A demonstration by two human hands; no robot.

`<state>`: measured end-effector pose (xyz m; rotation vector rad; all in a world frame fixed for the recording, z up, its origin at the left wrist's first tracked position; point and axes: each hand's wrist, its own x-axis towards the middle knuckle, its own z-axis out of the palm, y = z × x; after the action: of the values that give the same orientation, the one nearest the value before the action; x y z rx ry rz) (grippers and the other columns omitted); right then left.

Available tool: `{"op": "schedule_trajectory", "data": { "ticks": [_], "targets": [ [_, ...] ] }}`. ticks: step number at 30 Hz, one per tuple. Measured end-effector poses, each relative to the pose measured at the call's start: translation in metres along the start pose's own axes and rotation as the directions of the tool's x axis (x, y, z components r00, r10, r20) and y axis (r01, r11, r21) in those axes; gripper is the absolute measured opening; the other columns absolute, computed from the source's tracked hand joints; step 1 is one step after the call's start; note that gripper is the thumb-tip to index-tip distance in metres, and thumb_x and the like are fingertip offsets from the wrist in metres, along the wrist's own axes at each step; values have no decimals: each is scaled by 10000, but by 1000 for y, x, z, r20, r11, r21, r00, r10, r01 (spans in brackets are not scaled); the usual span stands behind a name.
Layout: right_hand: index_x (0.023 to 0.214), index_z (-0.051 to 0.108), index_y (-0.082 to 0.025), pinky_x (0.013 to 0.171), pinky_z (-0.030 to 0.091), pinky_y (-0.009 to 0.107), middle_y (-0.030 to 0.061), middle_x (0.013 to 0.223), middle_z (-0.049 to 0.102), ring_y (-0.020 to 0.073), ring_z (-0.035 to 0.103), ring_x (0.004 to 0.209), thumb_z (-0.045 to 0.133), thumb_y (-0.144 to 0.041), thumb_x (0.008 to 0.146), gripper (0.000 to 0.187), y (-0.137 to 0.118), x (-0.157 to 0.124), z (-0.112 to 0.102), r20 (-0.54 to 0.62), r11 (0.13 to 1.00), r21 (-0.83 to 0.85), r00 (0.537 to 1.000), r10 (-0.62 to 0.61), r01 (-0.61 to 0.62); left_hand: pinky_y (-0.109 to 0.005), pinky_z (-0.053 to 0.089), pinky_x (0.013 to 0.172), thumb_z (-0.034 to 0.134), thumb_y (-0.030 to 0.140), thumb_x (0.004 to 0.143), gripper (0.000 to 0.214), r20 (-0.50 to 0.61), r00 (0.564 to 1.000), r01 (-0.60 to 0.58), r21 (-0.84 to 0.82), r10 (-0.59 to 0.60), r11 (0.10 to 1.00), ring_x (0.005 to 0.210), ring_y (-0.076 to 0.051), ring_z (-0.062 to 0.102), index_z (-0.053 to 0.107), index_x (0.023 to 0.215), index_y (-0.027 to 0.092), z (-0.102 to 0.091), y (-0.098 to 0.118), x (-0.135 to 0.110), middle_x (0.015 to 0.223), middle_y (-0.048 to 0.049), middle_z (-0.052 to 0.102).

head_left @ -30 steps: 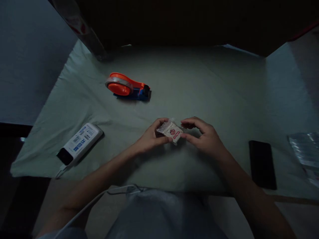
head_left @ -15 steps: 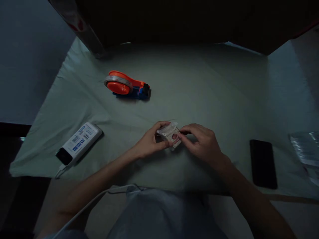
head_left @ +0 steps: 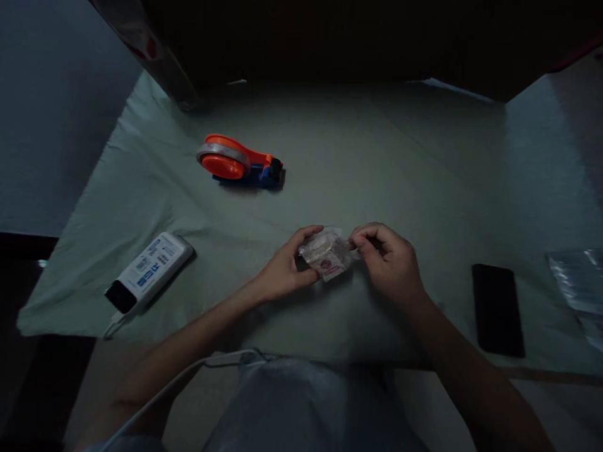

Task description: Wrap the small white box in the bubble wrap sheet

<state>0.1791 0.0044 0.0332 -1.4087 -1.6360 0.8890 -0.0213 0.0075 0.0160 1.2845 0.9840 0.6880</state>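
Though the room is dim, a pale green cloth [head_left: 377,163] shows plainly, spread over the table in front of the person and creased in a few places. Behind it the far side is dark, and I cannot make out what stands there. At the right edge of the cloth lies a pile of shiny plastic sheets [head_left: 575,281], partly cut off from sight. Just inside of them, near the front edge, a black phone [head_left: 498,309] lies flat with its screen dark. On the opposite side, near the front left corner, a white power bank [head_left: 149,271] with blue print lies at a slant, and a white cable [head_left: 188,371] runs past the person's left forearm. Farther back on the left an orange and blue tape dispenser [head_left: 238,162] sits on the cloth, well apart from everything else.

Both hands meet over the middle of the cloth, low above it. The left hand [head_left: 282,271] has its fingers curled over the far side of a packet [head_left: 327,256] and its thumb on the near side, clamped on the left end. The right hand [head_left: 393,263] is closed in a pinch, thumb against forefinger, gripping the clear wrapping at the packet's right edge. The packet is small and crinkled, with a red mark on its lower face, and it sits between the two hands, tilted.
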Motion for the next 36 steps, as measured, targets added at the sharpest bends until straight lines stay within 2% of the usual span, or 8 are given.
{"op": "schedule_trajectory", "data": {
  "ticks": [3, 8, 14, 22, 26, 30, 34, 36],
  "targets": [
    [781, 583, -222, 659, 473, 284, 4, 730, 622, 136, 582, 690, 535, -308, 878, 138, 2, 5, -3, 39, 977, 153, 988, 147, -151, -388, 463, 969, 678, 201, 693, 700, 29, 999, -35, 28, 34, 999, 1116, -234, 555, 390, 1331, 203, 2, -5, 1, 1281, -111, 500],
    [721, 588, -219, 661, 481, 281, -4, 693, 609, 126, 569, 660, 601, -365, 809, 171, 5, 18, -8, 95, 898, 332, 958, 272, -288, -386, 422, 1022, 682, 188, 702, 759, 82, 991, -104, 5, 103, 995, 1214, -243, 492, 350, 1384, 231, 0, -16, 3, 1354, -111, 442],
    [659, 631, -209, 602, 460, 237, -1, 718, 629, 103, 560, 642, 693, -365, 691, 172, 9, 32, -17, 280, 702, 490, 856, 435, -517, -372, 490, 928, 703, 289, 725, 781, 228, 970, -40, -173, 80, 984, 1219, -271, 501, 341, 1417, 300, -7, -13, 0, 1396, -100, 436],
    [664, 631, -195, 561, 480, 237, 8, 705, 635, 106, 570, 602, 744, -361, 637, 203, 28, 40, -21, 437, 575, 530, 782, 445, -624, -315, 517, 816, 701, 311, 716, 622, 240, 965, -70, -153, 105, 986, 1077, -235, 570, 463, 1288, 265, -8, -12, -3, 1245, -101, 520],
    [654, 616, -191, 524, 476, 222, -5, 664, 619, 93, 558, 558, 749, -349, 633, 208, 33, 44, -23, 438, 547, 555, 779, 448, -627, -293, 520, 751, 656, 241, 709, 506, 240, 962, -92, -151, 127, 984, 938, -189, 606, 444, 1167, 274, -8, -15, -2, 1124, -69, 548],
    [658, 602, -195, 508, 472, 212, -5, 683, 629, 98, 582, 575, 746, -355, 647, 216, 26, 51, -22, 394, 581, 562, 808, 438, -589, -399, 454, 969, 575, 108, 711, 437, 202, 950, -266, 129, 237, 955, 1227, -248, 459, 409, 1086, 258, -3, -22, 2, 1326, -98, 393],
    [631, 599, -201, 484, 436, 210, -3, 659, 616, 102, 580, 571, 726, -350, 670, 199, 22, 63, -17, 335, 664, 515, 840, 426, -542, -524, 314, 1084, 543, 29, 676, 476, 164, 908, -412, 504, 384, 759, 1426, -314, 106, 388, 1079, 231, 5, -34, 5, 1502, -119, 67],
    [624, 590, -202, 484, 422, 219, -4, 655, 608, 100, 562, 556, 702, -329, 692, 182, 25, 71, -15, 297, 690, 502, 853, 430, -522, -543, 295, 1091, 553, 40, 672, 488, 143, 883, -436, 605, 448, 666, 1432, -328, 54, 384, 1089, 227, 7, -41, 3, 1507, -120, 28]
  ]
}}
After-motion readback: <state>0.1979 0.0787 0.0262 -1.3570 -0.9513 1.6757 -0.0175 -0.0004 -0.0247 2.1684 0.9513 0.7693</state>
